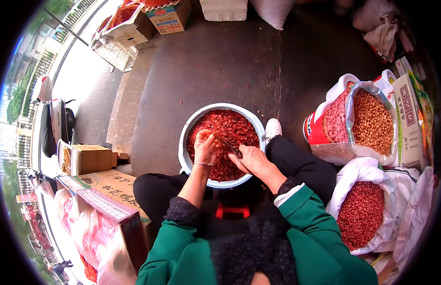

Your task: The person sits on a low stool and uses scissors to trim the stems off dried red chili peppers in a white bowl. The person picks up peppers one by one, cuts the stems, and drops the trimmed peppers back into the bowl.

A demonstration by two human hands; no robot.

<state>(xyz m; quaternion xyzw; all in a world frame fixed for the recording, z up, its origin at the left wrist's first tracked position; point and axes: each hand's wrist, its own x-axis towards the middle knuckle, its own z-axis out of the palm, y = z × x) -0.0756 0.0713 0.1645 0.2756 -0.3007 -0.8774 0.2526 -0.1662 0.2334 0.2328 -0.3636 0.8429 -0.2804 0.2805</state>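
Observation:
A pale blue-white basin (184, 156) stands before me between my legs, filled with cut dried red chillies (229, 124). My right hand (256, 160) grips dark metal scissors (227, 143), whose blades point up and left over the basin. At the blade tips, my left hand (205, 146) has its fingers pinched together, apparently on a small piece of dried chilli mostly hidden by the fingers. A thin bracelet (203, 164) circles the left wrist. Both hands are above the chillies.
To the right stand open sacks of tan peanuts (372, 121) and red peanuts (363, 213), beside a red-and-white bucket (309, 124). Cardboard boxes (110, 185) and pink plastic bags (95, 228) are at left. A red stool (233, 211) shows below the basin. A scooter (56, 117) is parked outside.

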